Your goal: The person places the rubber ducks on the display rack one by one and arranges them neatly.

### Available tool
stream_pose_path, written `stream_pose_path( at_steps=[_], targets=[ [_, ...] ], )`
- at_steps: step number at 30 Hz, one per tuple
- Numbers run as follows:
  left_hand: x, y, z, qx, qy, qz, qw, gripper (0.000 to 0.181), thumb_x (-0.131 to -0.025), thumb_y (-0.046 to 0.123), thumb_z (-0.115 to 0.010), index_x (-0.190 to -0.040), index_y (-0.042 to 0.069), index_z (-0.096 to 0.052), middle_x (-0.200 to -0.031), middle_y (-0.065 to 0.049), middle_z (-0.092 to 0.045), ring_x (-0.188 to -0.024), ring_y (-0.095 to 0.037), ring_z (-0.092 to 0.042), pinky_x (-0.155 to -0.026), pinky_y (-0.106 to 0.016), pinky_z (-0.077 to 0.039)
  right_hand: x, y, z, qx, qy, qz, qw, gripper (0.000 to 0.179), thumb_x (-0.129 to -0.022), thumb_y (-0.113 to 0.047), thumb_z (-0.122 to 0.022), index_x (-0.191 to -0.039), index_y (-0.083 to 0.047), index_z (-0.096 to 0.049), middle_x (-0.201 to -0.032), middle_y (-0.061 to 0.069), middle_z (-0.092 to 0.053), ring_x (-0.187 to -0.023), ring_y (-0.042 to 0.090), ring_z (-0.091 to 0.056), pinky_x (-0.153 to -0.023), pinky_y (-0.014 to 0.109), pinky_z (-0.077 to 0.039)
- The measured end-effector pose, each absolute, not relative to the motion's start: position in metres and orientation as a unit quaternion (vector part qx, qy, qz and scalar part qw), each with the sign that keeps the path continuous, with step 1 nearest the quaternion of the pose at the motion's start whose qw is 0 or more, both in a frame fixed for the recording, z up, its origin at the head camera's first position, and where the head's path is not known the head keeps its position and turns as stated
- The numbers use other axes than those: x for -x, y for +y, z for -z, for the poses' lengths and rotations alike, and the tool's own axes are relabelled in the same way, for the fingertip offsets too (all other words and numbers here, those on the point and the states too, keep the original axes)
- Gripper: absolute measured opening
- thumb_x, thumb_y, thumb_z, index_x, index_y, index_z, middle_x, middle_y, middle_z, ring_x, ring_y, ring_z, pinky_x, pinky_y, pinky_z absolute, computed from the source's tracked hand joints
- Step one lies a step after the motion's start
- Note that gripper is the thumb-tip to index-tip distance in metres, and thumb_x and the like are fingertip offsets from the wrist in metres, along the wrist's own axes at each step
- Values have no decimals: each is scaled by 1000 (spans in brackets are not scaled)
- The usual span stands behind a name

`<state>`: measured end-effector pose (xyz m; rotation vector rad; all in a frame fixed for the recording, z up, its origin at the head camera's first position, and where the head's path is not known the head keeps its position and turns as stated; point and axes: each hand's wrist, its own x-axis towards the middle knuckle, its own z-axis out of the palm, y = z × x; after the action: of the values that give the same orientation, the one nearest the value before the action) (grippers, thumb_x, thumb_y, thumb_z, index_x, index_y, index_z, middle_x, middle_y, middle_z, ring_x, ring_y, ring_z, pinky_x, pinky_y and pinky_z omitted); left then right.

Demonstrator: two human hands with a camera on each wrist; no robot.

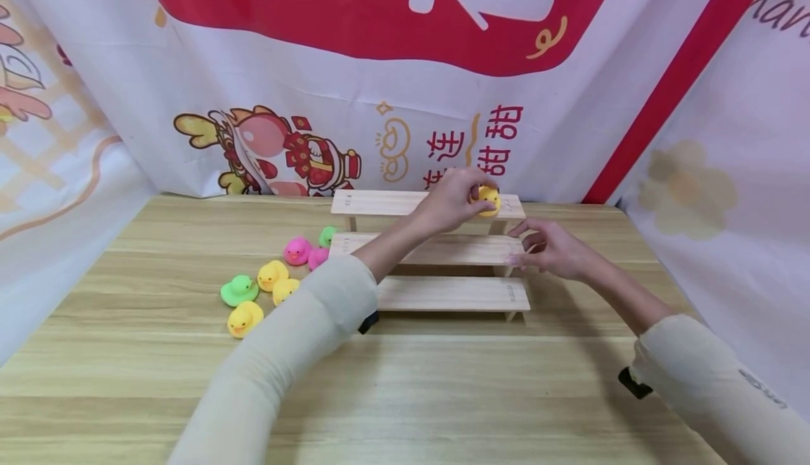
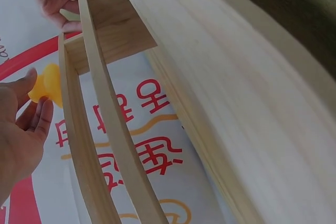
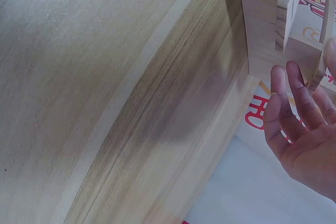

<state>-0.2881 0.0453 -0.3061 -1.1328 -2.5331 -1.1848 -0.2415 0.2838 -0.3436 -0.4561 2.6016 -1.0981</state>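
In the head view my left hand (image 1: 452,201) pinches a yellow rubber duck (image 1: 487,201) between thumb and fingers at the right end of the top step of a three-step wooden rack (image 1: 430,292). The left wrist view shows the same duck (image 2: 51,83) beside the rack's edge, its lower part hidden by fingertips. My right hand (image 1: 553,248) is at the right end of the middle step. Its fingers (image 3: 299,95) are loosely bent, with the tips right at the step's end and nothing held.
Left of the rack, on the wooden table (image 1: 443,395), lie several rubber ducks, among them a green one (image 1: 239,290), a yellow one (image 1: 245,319) and a pink one (image 1: 297,250). My left forearm overlaps part of the group. Printed cloth (image 1: 354,92) hangs behind and at both sides.
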Motion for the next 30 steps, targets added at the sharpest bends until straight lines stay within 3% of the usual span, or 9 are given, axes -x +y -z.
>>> stream_pose_path(
  at_steps=[21,30],
  targets=[
    [294,51,309,377,-848,368,57,38,-93,14,-78,-127,0,-69,-120,-12,-71,-88,-18,-61,-75,-19,-49,243,282,343,161,900,379,145,48,-96,-15,-76,-132,7,-53,-87,12,-72,-82,30,-68,-61,39,-58],
    [291,46,305,376,-857,350,50,51,-92,18,-80,-138,3,-64,-132,-9,-66,-94,-18,-60,-78,-21,-49,243,284,344,150,900,379,151,51,-96,-18,-77,-133,6,-52,-90,13,-73,-86,31,-68,-63,42,-59]
  ],
)
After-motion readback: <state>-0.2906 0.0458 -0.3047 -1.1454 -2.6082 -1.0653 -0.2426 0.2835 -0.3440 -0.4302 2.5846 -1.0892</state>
